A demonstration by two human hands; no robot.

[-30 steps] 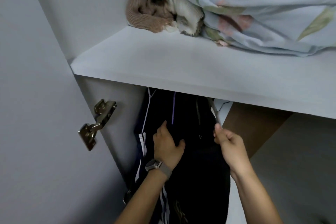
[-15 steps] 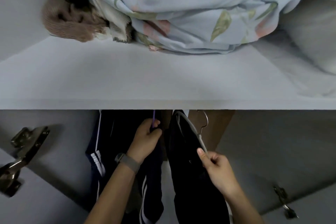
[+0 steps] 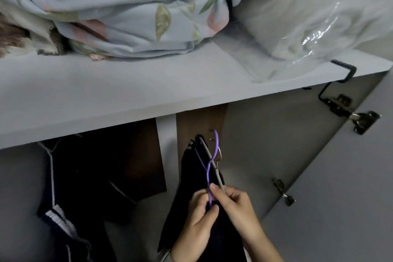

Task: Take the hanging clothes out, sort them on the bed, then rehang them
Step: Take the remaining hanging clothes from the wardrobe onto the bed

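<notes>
hands are seen low in the wardrobe opening, under a grey shelf. the left hand is closed around the lower end of a purple hanger, with its thumb pressed against the wire. the right hand is pinched on a grey hanger just beside the purple one, the two hangers being crossed near the fingertips. dark clothes are draped from these hangers and are held down between the two forearms, in front of the brown back panel. more dark clothes with white stripes are hung to the left, under the shelf and well apart from the hands. on the shelf, a floral blue bedsheet is bundled at the left, and a clear plastic bag is laid at the right. a metal hinge is fixed to the open door at the right.
</notes>
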